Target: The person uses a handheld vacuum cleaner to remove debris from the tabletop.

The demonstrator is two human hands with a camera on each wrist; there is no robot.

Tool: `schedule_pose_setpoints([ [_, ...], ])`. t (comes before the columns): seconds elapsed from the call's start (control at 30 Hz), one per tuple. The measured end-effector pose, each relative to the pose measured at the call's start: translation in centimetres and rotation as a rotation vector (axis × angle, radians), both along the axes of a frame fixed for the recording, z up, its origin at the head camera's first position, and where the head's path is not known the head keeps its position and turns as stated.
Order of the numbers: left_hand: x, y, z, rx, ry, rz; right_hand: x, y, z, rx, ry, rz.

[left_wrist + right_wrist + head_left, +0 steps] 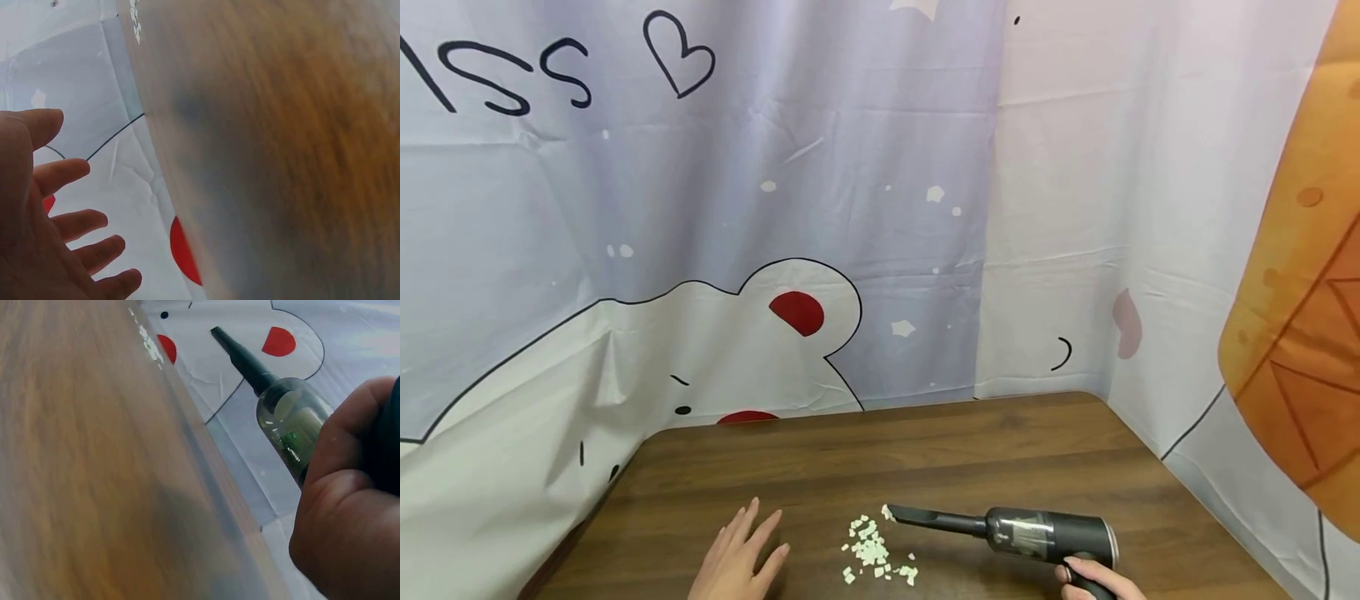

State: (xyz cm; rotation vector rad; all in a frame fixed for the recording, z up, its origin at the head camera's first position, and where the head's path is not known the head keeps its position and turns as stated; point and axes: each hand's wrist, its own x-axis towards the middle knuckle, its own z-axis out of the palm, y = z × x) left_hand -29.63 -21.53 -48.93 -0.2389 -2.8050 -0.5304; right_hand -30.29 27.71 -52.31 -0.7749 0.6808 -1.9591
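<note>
My right hand [1097,579] grips the handle of a black handheld vacuum cleaner [1078,537] at the right of the table. Its long flat nozzle [936,519] points left, the tip right at a few white scraps at the top of a scattered pile of small paper bits [870,550]. Through the clear dust cup [292,434] some light and greenish bits show in the right wrist view. Left of the pile, my left hand [741,554] is held with fingers spread, nothing in it; the left wrist view shows its fingers [81,219] apart.
The brown wooden table [820,458] has rounded back corners. A printed curtain [917,208] with a white bear hangs behind it and along both sides, close to the table's edges. An orange shape [1300,333] is printed on the right side.
</note>
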Motion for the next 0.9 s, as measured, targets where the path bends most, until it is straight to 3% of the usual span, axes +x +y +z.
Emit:
schedule_pose_setpoints([
  [0.3,0.03,0.41,-0.43,0.012,0.046,-0.016,0.06,-0.40,-0.36,-0.053,0.022,0.019],
  [0.5,0.00,0.80,-0.17,0.001,0.105,-0.008,0.10,-0.49,-0.10,0.003,0.015,-0.022],
  [0.9,0.15,0.45,-0.58,0.010,0.073,-0.025,-0.16,-0.16,-0.43,0.084,0.013,-0.064],
])
